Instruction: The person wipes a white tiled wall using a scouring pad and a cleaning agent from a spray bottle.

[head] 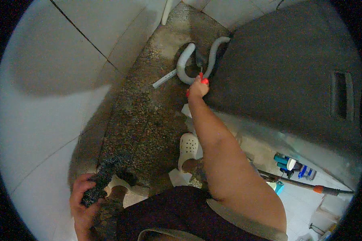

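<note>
My right hand (199, 89) reaches far forward and grips a red-handled tool (204, 80). Its thin metal part points away from me, towards a grey blade-like shape whose exact kind is unclear. Just beyond the hand, a pale corrugated drain hose (182, 64) bends in a U on the dirty, rough floor (132, 120). At the lower left, my left hand (84, 198) has its fingers around a dark, shaggy bundle (99, 182) of unclear material. That bundle is held near the left wall.
A large dark panel (283, 69) with a recessed grip stands on the right. White wall panels (48, 126) rise at left. A short pale strip (164, 79) lies by the hose. My cream clog (188, 147) is on the floor; a long pole (298, 181) and bottles (285, 162) are at right.
</note>
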### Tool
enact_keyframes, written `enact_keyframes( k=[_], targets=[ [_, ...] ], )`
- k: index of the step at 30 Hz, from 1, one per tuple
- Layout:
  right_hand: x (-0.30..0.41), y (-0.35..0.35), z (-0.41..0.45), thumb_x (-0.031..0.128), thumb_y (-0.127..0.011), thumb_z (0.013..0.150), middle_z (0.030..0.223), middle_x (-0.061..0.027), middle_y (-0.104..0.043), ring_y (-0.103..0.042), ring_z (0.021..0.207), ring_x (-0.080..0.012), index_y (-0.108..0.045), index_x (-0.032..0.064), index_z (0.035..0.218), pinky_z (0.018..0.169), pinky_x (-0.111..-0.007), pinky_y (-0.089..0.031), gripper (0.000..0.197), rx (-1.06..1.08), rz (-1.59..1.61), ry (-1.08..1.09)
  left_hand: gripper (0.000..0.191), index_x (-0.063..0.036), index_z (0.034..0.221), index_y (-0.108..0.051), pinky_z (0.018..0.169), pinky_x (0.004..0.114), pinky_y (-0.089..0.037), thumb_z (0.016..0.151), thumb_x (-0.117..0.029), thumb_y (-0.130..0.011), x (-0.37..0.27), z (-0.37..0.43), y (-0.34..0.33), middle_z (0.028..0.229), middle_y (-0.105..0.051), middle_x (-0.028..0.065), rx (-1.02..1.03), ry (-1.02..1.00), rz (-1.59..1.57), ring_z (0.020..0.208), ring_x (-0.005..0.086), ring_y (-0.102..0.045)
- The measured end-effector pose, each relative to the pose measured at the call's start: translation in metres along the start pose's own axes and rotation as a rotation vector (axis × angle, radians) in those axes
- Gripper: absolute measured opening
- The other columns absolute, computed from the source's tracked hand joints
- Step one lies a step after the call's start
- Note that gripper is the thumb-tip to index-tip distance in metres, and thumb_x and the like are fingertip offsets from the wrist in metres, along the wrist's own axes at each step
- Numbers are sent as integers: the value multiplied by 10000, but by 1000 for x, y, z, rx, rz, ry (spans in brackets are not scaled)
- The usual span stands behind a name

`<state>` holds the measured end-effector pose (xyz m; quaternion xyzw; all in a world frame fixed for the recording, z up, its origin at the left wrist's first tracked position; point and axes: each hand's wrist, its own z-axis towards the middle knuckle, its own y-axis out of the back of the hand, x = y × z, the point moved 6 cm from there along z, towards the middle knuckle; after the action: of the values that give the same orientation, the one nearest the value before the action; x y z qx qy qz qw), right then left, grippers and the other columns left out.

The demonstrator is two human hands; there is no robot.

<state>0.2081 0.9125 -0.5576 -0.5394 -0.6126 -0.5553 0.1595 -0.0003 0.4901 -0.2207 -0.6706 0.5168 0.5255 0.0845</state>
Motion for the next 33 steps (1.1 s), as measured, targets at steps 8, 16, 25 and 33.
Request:
enact_keyframes(
  k=[8, 16, 25, 33],
  targets=[
    [-6, -3, 2, 195, -651, 752, 650, -147, -592, -570, 557, -254, -568, -35, 768, 537, -376, -449, 245, -220, -81, 223, 423, -51, 935, -539, 860, 348, -399, 529, 10, -637, -9, 3, -1, 1100, -508, 156, 18, -34, 25, 1011, 275, -492],
    [33, -13, -2, 253, -568, 815, 780, -130, -604, -591, 666, -271, -569, 9, 970, 618, -367, -478, 289, -94, -361, 204, 408, -61, 943, -543, 848, 347, -413, 548, -13, -633, -8, -4, 4, 1104, -505, 153, 2, 86, -56, 1014, 270, -490],
    [164, -65, 94, 355, -518, 799, 1053, -121, -549, -532, 959, -248, -496, 78, 1137, 820, -343, -426, 437, 183, -890, 1560, 428, -67, 969, -552, 838, 350, -427, 554, -30, -649, 0, 4, 2, 1096, -515, 153, 42, 117, -82, 1022, 277, -491],
    [174, -61, 76, 428, -592, 728, 1082, -95, -568, -538, 1010, -238, -499, 132, 1147, 792, -322, -444, 521, 624, -470, 739, 416, -63, 949, -565, 878, 357, -391, 542, -32, -646, -6, 11, 5, 1094, -523, 149, 40, 96, -6, 1042, 276, -483]
  ],
)
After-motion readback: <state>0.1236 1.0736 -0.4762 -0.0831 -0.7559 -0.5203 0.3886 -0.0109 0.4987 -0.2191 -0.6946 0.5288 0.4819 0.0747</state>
